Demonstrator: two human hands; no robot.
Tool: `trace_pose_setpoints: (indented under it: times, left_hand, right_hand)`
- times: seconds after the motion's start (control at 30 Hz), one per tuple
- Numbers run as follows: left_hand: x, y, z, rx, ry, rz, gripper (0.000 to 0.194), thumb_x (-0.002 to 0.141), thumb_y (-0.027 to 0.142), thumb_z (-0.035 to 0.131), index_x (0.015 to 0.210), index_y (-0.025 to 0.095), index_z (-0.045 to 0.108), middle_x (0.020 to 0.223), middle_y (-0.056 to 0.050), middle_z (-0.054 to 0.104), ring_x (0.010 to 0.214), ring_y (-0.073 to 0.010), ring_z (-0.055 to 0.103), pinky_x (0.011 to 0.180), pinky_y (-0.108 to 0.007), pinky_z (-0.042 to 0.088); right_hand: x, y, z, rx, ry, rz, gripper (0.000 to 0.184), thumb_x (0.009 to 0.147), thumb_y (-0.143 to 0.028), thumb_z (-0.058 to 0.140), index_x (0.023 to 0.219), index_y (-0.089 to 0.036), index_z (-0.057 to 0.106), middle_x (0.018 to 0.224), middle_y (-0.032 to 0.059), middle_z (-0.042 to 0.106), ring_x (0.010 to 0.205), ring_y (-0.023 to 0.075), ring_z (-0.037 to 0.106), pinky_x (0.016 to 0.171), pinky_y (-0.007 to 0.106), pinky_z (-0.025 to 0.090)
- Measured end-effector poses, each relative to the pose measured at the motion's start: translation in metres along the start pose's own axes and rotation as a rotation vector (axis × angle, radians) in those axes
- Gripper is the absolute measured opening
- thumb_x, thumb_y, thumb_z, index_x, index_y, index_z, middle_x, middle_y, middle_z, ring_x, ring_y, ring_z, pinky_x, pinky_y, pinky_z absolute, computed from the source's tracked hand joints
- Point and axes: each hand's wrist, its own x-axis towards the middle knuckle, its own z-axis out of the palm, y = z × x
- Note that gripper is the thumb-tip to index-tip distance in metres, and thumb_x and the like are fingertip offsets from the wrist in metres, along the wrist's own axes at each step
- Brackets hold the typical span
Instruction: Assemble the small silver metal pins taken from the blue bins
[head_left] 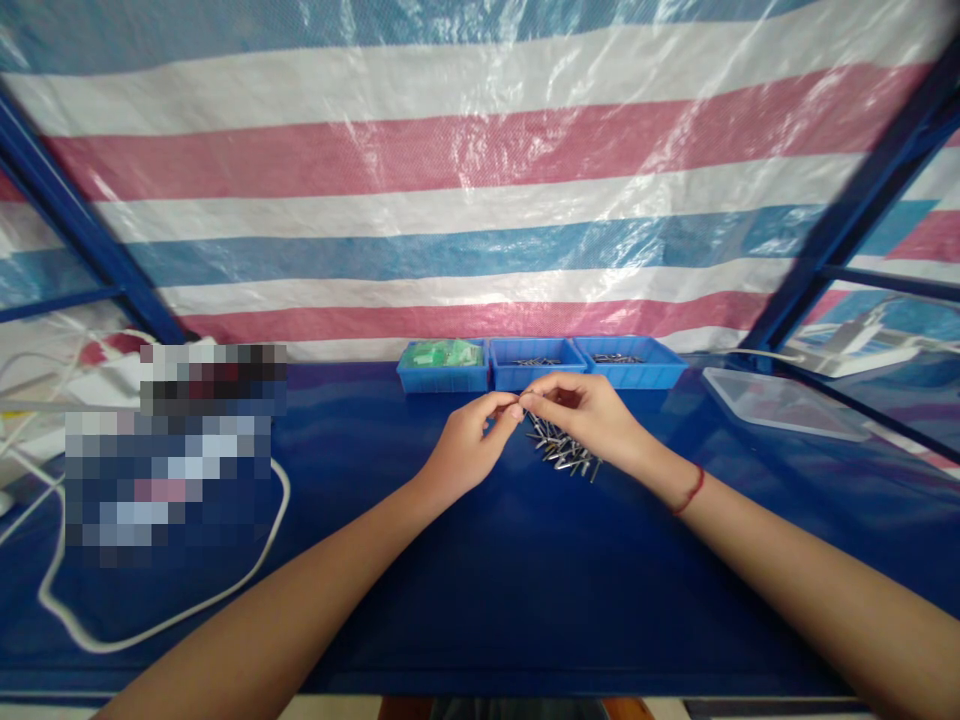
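Note:
My left hand (471, 446) and my right hand (589, 412) meet above the blue tabletop, thumb and finger pinched together on each. Their fingertips touch or nearly touch, and whatever lies between them is too small to name. Below and partly behind my right hand is a loose pile of thin, shiny metal pins (566, 455), like rivets or screws. Beyond the hands, three blue bins stand in a row. Green packets (442, 353) fill the left bin (442, 379). Thin metal pieces lie in the middle bin (514, 378) and the right bin (649, 376).
A clear plastic lid (784, 405) lies on the right of the blue table (570, 600). A white cable (262, 545) loops across the left side, beside a pixelated area. Blue metal posts (847, 215) and a striped plastic sheet (465, 160) enclose the back.

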Motion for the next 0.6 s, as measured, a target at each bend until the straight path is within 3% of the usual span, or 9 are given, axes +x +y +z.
trace_pose_setpoints:
  times: [0.13,0.33,0.47,0.53,0.6]
  left_hand:
    - [0.0,-0.001,0.0,-0.01,0.014,-0.017,0.021,0.087,0.032,0.047,0.093,0.019,0.062,0.088,-0.001,0.069,0.08,-0.0143,0.062,0.071,-0.025,0.046]
    - [0.001,-0.001,-0.001,0.006,0.173,0.029,0.012,0.082,0.025,0.055,0.091,0.019,0.061,0.09,-0.003,0.067,0.081,-0.0141,0.061,0.072,-0.026,0.046]
    - [0.002,-0.004,0.001,0.013,0.177,0.009,0.026,0.082,0.026,0.055,0.107,0.019,0.055,0.088,-0.002,0.065,0.078,-0.0134,0.061,0.07,-0.025,0.046]
    - [0.002,-0.008,0.001,0.052,0.149,-0.001,0.034,0.083,0.027,0.054,0.116,0.019,0.05,0.087,-0.002,0.065,0.077,-0.013,0.061,0.07,-0.025,0.047]
    - [0.002,-0.012,0.001,0.15,0.095,0.024,0.028,0.085,0.027,0.052,0.111,0.019,0.055,0.089,-0.003,0.065,0.079,-0.0137,0.06,0.075,-0.027,0.046]
  right_hand:
    - [0.0,-0.001,0.001,-0.032,0.019,-0.018,0.023,0.073,-0.04,0.065,0.077,-0.017,0.067,0.075,0.0041,0.068,0.067,0.0149,0.06,0.062,0.029,0.048]
    - [0.0,0.003,-0.001,-0.166,-0.001,-0.053,0.023,0.075,-0.038,0.062,0.08,-0.017,0.068,0.079,0.0047,0.067,0.066,0.0141,0.058,0.06,0.028,0.045]
    - [0.005,0.009,-0.006,-0.168,-0.063,0.006,0.028,0.077,-0.042,0.058,0.075,-0.016,0.068,0.075,0.0037,0.066,0.063,0.0135,0.056,0.059,0.027,0.044]
    - [0.009,0.016,-0.015,-0.14,0.071,0.089,0.032,0.076,-0.045,0.057,0.072,-0.015,0.066,0.067,0.0028,0.063,0.055,0.0118,0.051,0.053,0.026,0.04]
    - [0.014,0.027,-0.03,-0.158,0.287,0.167,0.035,0.076,-0.048,0.056,0.069,-0.014,0.064,0.06,0.0018,0.059,0.05,0.011,0.047,0.049,0.025,0.037]
